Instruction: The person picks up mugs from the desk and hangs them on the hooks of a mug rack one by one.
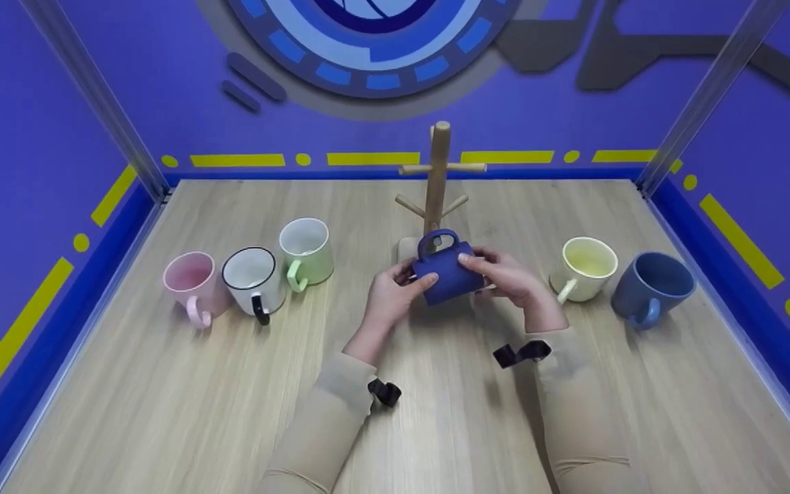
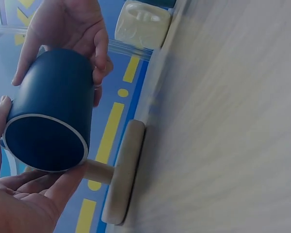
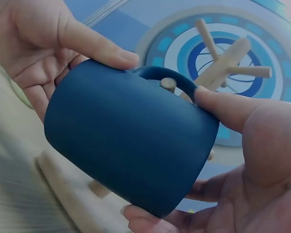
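Observation:
A dark blue mug [image 1: 451, 280] is held on its side between both hands, handle upward, in front of the wooden mug tree [image 1: 438, 158]. My left hand [image 1: 393, 293] grips the left end, thumb on the near wall. At the other end, my right hand [image 1: 515, 278] pinches the mug, thumb on the near wall by the handle. Through the loop of the mug handle [image 3: 157, 73], in the right wrist view, a round peg tip [image 3: 168, 84] shows. A pale ring edges the mug end [image 2: 46, 143] beside the left hand in the left wrist view.
Pink [image 1: 213, 291], white black-rimmed [image 1: 261, 288] and green [image 1: 316, 261] mugs stand at left. At right are a pale yellow mug [image 1: 583, 278] and a grey-blue mug [image 1: 645, 291]. Blue panels surround the wooden tabletop [image 1: 162, 412] at the back and sides.

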{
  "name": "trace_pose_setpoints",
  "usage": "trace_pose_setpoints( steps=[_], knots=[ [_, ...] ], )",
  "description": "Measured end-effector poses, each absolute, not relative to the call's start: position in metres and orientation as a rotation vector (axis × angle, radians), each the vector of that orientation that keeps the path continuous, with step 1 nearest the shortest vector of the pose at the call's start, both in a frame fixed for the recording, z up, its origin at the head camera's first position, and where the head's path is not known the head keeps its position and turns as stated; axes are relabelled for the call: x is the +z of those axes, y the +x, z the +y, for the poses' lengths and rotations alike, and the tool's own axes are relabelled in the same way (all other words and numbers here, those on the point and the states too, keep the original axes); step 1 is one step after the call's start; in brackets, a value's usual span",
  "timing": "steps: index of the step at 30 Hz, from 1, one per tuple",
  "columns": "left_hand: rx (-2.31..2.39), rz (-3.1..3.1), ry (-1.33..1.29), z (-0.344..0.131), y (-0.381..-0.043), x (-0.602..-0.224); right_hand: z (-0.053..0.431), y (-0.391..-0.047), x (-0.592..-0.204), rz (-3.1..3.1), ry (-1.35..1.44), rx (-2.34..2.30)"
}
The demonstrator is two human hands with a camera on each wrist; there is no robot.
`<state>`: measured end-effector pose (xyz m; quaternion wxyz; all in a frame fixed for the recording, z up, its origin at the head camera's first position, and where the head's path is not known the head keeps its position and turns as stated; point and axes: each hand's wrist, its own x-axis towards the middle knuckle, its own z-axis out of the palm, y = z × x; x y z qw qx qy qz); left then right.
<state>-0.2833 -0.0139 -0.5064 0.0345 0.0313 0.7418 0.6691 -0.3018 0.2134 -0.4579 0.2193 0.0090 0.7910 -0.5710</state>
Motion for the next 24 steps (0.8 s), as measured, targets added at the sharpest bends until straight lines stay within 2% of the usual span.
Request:
trace_pose_setpoints(
  steps=[11,24],
  knots=[
    [2.195,2.303,-0.040,-0.009,-0.287,-0.518,0.198,-0.308,-0.476,2.172,0.059,-1.734],
    [2.150,2.398,-0.062,-0.006,-0.288,-0.522,0.193,-0.314,-0.488,2.270,0.097,-1.789]
  ],
)
